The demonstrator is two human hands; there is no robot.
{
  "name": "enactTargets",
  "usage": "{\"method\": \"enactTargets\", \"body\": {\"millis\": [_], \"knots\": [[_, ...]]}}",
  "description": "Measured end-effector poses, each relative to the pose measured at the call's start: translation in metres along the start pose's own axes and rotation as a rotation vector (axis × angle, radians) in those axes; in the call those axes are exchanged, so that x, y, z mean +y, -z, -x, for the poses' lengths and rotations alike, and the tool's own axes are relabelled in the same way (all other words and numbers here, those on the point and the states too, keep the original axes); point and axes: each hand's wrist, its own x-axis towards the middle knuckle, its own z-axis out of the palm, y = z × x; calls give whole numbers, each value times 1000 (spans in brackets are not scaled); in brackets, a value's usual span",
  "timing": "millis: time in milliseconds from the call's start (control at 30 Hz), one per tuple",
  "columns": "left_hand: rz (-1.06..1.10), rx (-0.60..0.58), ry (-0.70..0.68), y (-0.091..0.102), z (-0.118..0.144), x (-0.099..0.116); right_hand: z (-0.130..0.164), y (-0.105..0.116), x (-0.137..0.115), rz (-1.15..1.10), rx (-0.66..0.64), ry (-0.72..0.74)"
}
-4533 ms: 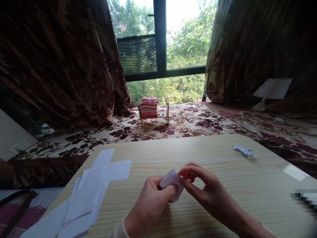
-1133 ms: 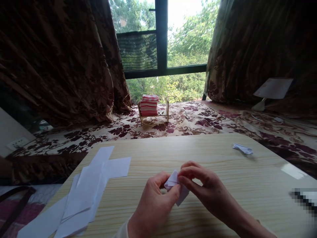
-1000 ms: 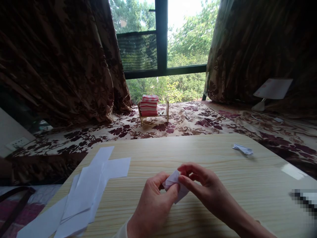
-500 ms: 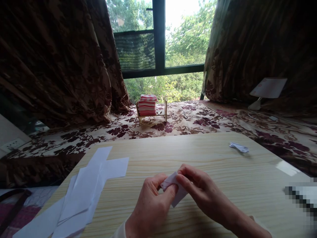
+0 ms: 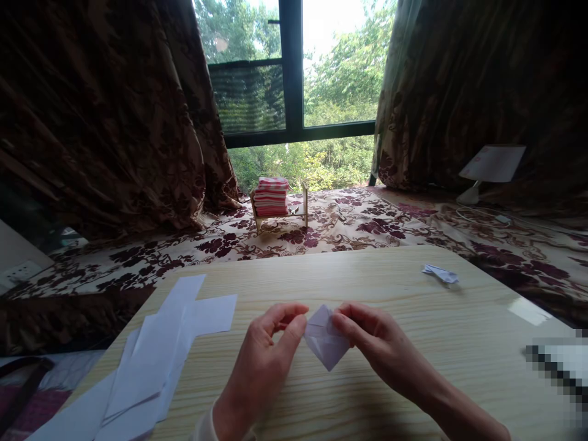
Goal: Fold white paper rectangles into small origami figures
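A small folded white paper [image 5: 327, 338], diamond-shaped with crease lines across it, is held up above the wooden table [image 5: 390, 392]. My right hand [image 5: 374, 337] pinches its right corner between thumb and fingers. At the left corner, the thumb and fingertips of my left hand [image 5: 271, 349] are curled close to the paper with a small gap between them; they seem to be at its edge, though firm contact is hard to make out.
Overlapping white paper strips [image 5: 147, 361] lie on the table's left side. A folded paper piece [image 5: 441, 274] rests at the far right. Beyond the table, a small wooden rack [image 5: 305, 208] holds striped cloths [image 5: 271, 197]; a lamp [image 5: 493, 164] stands by the curtain.
The paper has been turned to show a flat diamond face. My left hand has loosened its grip and shifted left to the paper's corner; my right hand keeps its pinch.
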Motion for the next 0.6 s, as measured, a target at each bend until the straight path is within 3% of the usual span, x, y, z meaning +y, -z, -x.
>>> {"method": "enactTargets", "body": {"millis": [67,233,600], "knots": [[-91,44,-144,5,-2,1,-1,2,0,-11,3,-21],[-177,-43,-373,8,-3,3,-1,2,-3,-21,-12,-21],[-146,-123,-361,10,-4,4,-1,3,-6,-22,-50,-28]]}}
